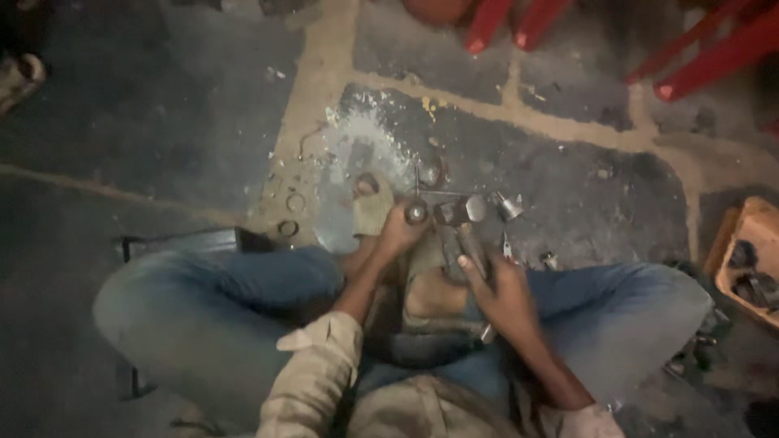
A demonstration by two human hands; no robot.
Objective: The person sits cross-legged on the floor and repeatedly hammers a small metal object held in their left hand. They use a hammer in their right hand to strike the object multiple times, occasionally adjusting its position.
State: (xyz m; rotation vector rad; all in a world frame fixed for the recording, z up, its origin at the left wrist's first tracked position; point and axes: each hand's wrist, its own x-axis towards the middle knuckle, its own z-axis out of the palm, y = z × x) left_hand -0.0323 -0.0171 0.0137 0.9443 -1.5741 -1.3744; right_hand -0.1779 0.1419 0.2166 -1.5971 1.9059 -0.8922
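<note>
Fingers of the left hand point(399, 231) clenched around a small round metal part point(416, 212), pressed down onto a flat metal sheet point(341, 215) on the stone floor point(568, 195). Fingers of the right hand point(503, 296) wrapped on a dark tool handle point(471, 247), its head point(454, 211) just beside the round part. Seemingly in the middle of a striking or shaping step. Next move probably needing a steady part and careful aim, thumb kept away. Loose rings point(294, 203) near the sheet's left edge.
</note>
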